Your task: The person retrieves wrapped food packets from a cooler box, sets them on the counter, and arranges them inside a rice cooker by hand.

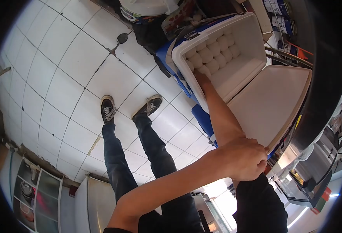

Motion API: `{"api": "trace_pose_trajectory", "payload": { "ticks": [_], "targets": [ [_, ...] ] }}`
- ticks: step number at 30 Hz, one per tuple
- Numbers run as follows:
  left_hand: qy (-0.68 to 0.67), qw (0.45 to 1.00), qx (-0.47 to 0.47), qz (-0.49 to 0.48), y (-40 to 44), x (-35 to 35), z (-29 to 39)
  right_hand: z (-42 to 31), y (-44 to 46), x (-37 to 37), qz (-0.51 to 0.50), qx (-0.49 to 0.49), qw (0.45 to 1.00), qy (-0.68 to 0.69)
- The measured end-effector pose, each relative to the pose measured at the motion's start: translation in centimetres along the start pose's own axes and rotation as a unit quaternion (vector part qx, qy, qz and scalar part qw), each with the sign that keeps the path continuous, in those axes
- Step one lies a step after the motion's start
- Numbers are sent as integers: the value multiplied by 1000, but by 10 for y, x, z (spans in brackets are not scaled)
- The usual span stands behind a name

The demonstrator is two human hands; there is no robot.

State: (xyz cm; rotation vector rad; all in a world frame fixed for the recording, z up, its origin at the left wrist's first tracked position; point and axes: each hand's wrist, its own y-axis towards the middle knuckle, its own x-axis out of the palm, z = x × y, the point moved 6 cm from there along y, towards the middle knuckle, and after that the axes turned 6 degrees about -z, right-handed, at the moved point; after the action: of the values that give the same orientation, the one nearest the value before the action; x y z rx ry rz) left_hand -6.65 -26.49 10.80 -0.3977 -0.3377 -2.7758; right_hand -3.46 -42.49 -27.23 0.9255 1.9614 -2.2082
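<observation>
While the right hand (203, 79) reaches among white balls, the left closes on the right arm

Where the white balls (206, 55) lie, at upper centre-right of the frame, they are packed in close rows along one side of a blue-and-white cooler (252, 58). The lid (274, 97) is swung open to the right. So the opening is done and a good number of balls are inside; how many more are to be handled, and whether they are being put in or taken out, cannot be judged from this view.

The right hand is inside the cooler, against or just beside the nearest balls; its fingers are hidden, so I cannot tell whether it grips one. The left hand (248, 159), at lower centre-right, has its fingers curled around the right arm (223, 116) near the elbow, just above a black sleeve (260, 206).

What the cooler stands on is hidden. White floor tiles (74, 66) with dark joints fill the left and centre, under two dark shoes (108, 108). A round, pale lidded container (145, 7) is at the top edge, labelled cans (283, 24) at upper right, and a glass-fronted cabinet (48, 196) at lower left.
</observation>
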Motion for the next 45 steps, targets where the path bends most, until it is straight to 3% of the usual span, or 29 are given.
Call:
{"api": "trace_pose_trajectory", "payload": {
  "ticks": [4,8,13,16,19,22,23,25,28,31,34,36,37,41,45],
  "targets": [
    [16,1000,-3,-3,2,3,-2,2,5,1,-27,-82,994,-71],
    [8,1000,8,5,2,3,-3,1,-8,-4,-15,-59,996,-62],
    [-11,1000,-13,-6,2,-5,9,8,-14,-14,96,-61,982,-152],
    [1,998,-50,-31,5,-5,15,10,-5,-9,146,-152,967,-146],
    [2,998,-57,-27,6,1,15,9,-34,-19,53,-115,992,14],
    [-2,996,-75,-50,7,5,18,31,-28,-20,107,-74,988,83],
    [-3,995,-79,-58,7,6,18,42,-23,-19,68,-46,970,230],
    [3,995,-82,-63,6,6,20,46,-14,-21,-13,7,863,505],
    [16,996,-68,-49,6,5,22,26,-7,-22,-80,-27,771,631],
    [31,998,-47,-30,4,3,17,18,6,1,-113,-2,790,602],
    [48,998,-33,-15,-1,4,15,27,24,27,-59,75,793,601],
    [30,999,-35,-19,-4,3,15,20,20,15,26,-111,921,373],
    [34,999,-36,-16,-4,3,14,11,14,12,70,-202,946,242],
    [27,999,-26,12,-5,2,13,11,28,16,28,-185,872,453],
    [-19,999,-32,10,-3,1,13,-8,15,15,-82,-110,712,689]
  ]
}}
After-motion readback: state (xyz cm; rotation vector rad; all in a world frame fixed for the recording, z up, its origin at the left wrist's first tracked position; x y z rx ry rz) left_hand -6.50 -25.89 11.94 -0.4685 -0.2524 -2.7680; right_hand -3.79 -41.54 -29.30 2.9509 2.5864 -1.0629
